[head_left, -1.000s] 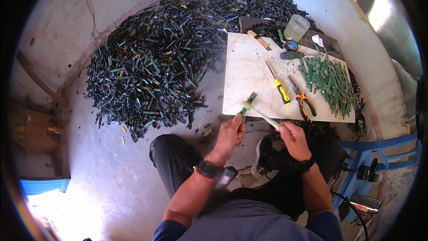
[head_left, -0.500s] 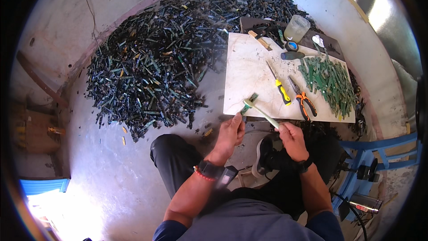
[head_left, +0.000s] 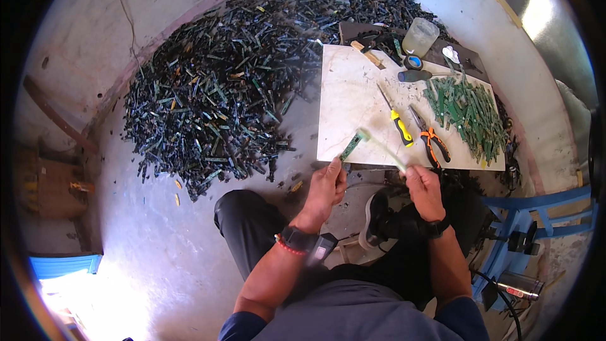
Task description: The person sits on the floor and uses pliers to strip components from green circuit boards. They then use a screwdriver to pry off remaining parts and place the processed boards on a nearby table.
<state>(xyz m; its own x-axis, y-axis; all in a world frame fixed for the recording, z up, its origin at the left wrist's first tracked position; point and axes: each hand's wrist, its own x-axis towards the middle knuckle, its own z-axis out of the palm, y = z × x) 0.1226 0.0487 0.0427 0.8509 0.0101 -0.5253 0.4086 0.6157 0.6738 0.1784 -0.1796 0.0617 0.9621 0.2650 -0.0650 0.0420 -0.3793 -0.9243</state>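
Observation:
Pinched in my left hand [head_left: 326,191] is a narrow green circuit board strip [head_left: 349,148], angled up over the near left edge of the white board [head_left: 353,88]. My right hand [head_left: 425,189] is closed round the handle end of a slim pale-green brush [head_left: 390,154], which looks like a toothbrush and is blurred by motion. The brush head lies at the far end of the strip; whether its bristles touch it I cannot tell. Right of the brush lie a yellow-and-black screwdriver [head_left: 401,129] and orange-and-black pliers [head_left: 432,144].
Green strips [head_left: 467,117] are piled on the board's right side. Behind them stand a cloudy plastic jar [head_left: 420,38], a tape roll [head_left: 413,62] and a dark-handled tool [head_left: 414,76]. A large heap of dark strips [head_left: 214,101] covers the floor at left. A blue chair [head_left: 536,215] stands at right.
My right hand has shifted slightly right and the brush has moved from the strip's middle toward its far end. My left hand keeps its hold, almost in place.

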